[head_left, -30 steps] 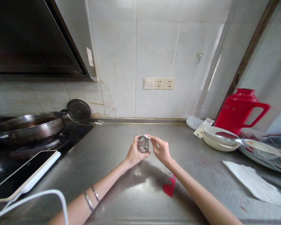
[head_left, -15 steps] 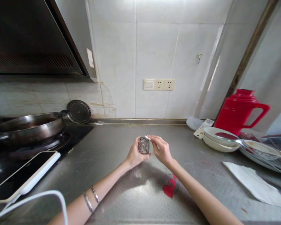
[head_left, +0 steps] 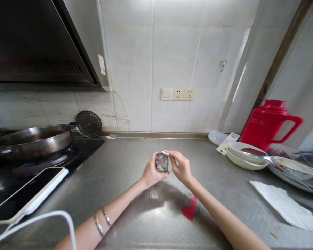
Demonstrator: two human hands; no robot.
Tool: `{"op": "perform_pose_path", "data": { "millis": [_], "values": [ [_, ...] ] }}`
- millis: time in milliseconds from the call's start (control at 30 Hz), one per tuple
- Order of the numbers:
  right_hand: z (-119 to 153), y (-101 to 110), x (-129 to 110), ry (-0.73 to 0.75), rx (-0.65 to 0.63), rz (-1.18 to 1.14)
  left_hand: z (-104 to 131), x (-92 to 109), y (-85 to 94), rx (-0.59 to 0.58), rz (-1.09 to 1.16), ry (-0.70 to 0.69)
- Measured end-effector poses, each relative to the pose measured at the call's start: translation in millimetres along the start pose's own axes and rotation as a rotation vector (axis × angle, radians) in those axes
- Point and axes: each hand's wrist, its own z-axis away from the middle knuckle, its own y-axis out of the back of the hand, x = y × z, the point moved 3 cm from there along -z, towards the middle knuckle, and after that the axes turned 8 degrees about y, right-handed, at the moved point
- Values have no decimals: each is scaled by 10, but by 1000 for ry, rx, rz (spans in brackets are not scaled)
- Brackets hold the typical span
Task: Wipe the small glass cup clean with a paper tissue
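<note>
Head view shows the left hand (head_left: 151, 173) with its fingers wrapped around a small, clear, greyish, boxy container (head_left: 162, 164), held over the grey metal countertop (head_left: 125, 215). Fingers of the right hand (head_left: 182, 168) are drawn narrow, pinching a slim white piece (head_left: 165, 152) at the container's upper edge; its exact nature is too small to tell. Compared with a second ago, both hands and the container keep nearly the same arrangement, so the handling at that edge appears little advanced.
</note>
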Motion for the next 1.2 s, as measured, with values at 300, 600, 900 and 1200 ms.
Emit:
{"op": "perform_pose_path", "data": {
  "millis": [300,600,900,1200],
  "values": [
    [9,-2,-165,77,-53,-59,-48,-71,20,20,26,29],
    [-29,-3,-1,-41,-90,25,-23,-66,-21,-50,45,32],
    [-56,30,-145,171,-226,-42,-36,-84,-32,-37,-19,82],
    [-74,22,-43,-4,-206,-90,-3,-81,-65,-44,-36,77]
  ]
}}
